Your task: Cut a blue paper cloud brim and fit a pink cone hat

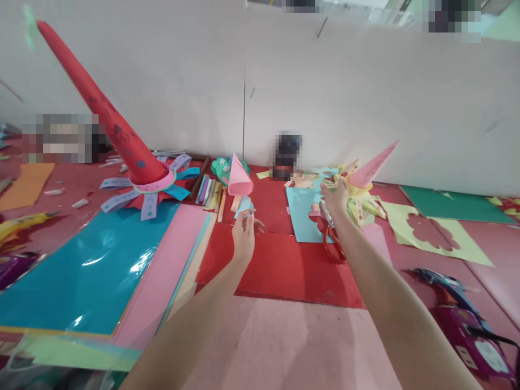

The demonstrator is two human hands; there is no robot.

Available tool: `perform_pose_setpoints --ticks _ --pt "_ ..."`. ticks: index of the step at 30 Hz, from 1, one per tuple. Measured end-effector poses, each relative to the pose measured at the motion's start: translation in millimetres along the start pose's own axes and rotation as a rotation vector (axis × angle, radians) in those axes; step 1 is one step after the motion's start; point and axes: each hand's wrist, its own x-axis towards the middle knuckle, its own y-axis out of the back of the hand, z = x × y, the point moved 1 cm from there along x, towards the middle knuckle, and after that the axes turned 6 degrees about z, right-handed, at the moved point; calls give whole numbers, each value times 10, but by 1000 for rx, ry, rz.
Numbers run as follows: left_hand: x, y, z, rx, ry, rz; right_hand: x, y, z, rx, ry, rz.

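Observation:
Between the fingertips of my left hand (244, 230) is a small light blue paper piece (244, 205), pinched above the red sheet (280, 265). A folded pink paper cone (239, 179) stands just behind it. My right hand (336, 199) reaches further out, its fingers closed at the yellow base of a pink paper cone hat (371, 168) with paper strips around it; the fingertips are partly hidden. Under and beside that wrist lie red-handled scissors (333, 246) and a light blue sheet (304, 219).
A tall red paper cone (122, 135) with purple and blue strips stands at left, behind a glossy blue sheet (97, 271). Markers (209, 192) lie near the wall. At right are a yellow sheet with a flower-shaped cutout (471, 246), a glue gun (442, 281) and a purple power strip (471, 344).

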Motion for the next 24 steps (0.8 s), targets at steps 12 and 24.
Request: perform_pose_setpoints --ticks 12,24 --pt "12 2 -1 6 -72 -24 -1654 150 -241 -627 291 -352" --pt "26 -8 11 26 -75 -23 -1620 403 -89 -512 395 -293"
